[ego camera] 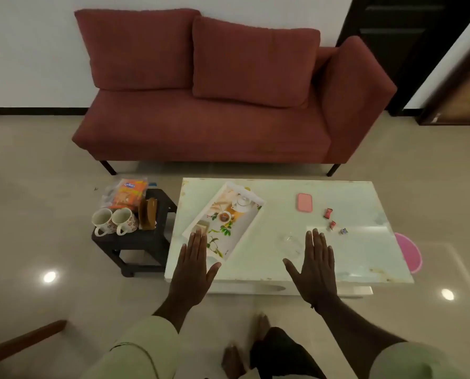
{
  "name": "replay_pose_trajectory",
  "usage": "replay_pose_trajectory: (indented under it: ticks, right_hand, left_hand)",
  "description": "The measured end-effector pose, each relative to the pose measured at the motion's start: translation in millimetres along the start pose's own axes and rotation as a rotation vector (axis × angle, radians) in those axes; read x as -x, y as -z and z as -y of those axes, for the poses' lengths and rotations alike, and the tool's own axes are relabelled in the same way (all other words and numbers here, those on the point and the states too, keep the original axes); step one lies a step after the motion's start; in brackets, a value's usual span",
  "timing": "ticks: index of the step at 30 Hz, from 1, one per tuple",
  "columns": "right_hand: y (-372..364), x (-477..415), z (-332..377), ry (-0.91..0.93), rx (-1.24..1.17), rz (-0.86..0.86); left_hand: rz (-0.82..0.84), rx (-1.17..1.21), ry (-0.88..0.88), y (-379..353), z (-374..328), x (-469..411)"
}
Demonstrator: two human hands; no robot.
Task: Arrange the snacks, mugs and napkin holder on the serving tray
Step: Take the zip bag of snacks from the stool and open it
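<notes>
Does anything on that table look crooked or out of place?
Yes. The serving tray lies at an angle to the table's edges. Three wrapped candies lie scattered toward the right side, and the mugs sit on a dark stool beside it.

Mugs (115, 221) on stool (135, 239), left of tray (251, 218)

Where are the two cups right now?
The two mugs stand side by side on the small black stool, left of the white table, just before the snack packet.

mugs (114, 221): 2 | candies (333, 220): 3 | tray (244, 231): 1 | hands (194, 265): 2
</notes>
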State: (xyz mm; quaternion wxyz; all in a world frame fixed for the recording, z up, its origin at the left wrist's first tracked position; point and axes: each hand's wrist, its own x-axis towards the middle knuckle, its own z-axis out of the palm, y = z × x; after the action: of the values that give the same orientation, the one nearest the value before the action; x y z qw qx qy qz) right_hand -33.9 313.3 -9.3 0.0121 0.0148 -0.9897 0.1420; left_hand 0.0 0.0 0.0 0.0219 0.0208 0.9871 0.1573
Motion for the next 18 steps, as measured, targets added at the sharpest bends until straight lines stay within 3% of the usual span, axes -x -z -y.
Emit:
replay_pose_trajectory:
  ticks: [18]
  right_hand:
    - [-87, -87, 187, 0.134, -0.070, 0.165]
  left_hand:
    - [-0.017, 0.012, 0.272, 48, 192, -47]
